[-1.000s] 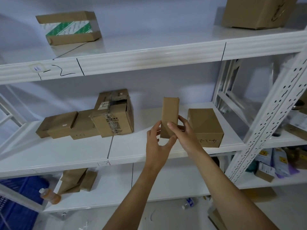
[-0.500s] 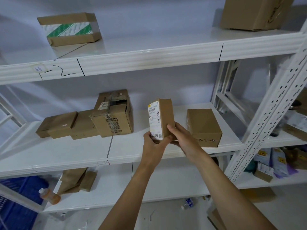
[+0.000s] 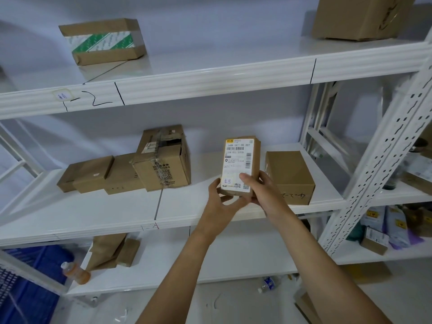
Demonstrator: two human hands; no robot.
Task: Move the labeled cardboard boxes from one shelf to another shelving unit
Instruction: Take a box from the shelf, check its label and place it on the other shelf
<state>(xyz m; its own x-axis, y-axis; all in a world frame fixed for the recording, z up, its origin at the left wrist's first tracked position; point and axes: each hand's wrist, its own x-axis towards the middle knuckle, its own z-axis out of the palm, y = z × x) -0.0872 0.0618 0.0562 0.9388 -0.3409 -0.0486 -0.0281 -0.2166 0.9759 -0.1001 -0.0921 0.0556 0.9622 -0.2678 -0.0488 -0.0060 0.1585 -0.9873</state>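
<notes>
Now both hands hold one small box upright in front of the middle shelf, its white label facing the camera. The left hand cups the bottom, grip closed on it; the right hand clasps the right side, thumb across the label. On the middle shelf sit four more boxes: three clustered at left and one plain box just behind the right hand. Two boxes sit on the top shelf.
</notes>
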